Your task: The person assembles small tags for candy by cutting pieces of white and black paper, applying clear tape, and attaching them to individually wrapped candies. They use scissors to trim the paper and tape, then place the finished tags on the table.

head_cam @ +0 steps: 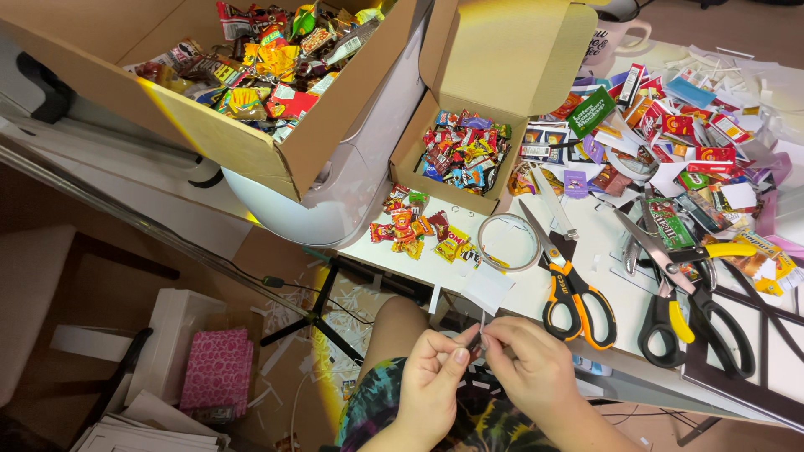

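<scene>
left hand (434,368) and right hand (526,362) pinch a small paper strip (481,328) together; orange scissors (569,289) just beyond

You're pinching a thin white paper strip (482,323) between the fingertips of both hands, just off the near table edge. It stands nearly upright, narrow and short, its lower end hidden between your fingers, its top reaching toward a small white paper piece on the table.

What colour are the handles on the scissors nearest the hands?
Orange and black, on the scissors; head view.
</scene>
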